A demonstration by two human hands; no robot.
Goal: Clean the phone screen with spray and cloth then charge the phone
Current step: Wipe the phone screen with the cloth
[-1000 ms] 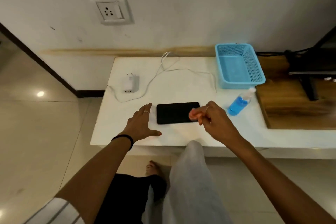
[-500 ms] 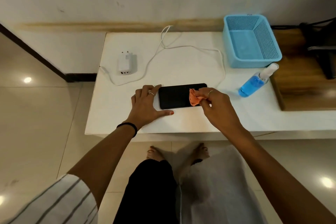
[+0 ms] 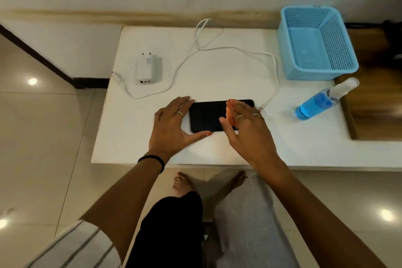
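Note:
A black phone point(image 3: 206, 115) lies screen up on the white table point(image 3: 217, 72). My left hand point(image 3: 171, 126) brackets its left end, fingers at the far edge and thumb at the near edge. My right hand point(image 3: 245, 128) presses a small orange cloth point(image 3: 229, 113) flat onto the right part of the screen; the hand hides most of the cloth. A spray bottle of blue liquid point(image 3: 319, 102) lies on its side at the right. A white charger point(image 3: 146, 69) and its white cable point(image 3: 217, 50) lie behind the phone.
A blue mesh basket point(image 3: 345, 56) with nothing in it stands at the back right. A lower wooden surface point(image 3: 374, 104) adjoins the table on the right. The wall runs along the back. My legs and bare feet are below the table's front edge.
The view has tilted down and closer. My left hand has closed in on the phone's left end. My right hand has flattened, pressing the cloth onto the screen instead of pinching it.

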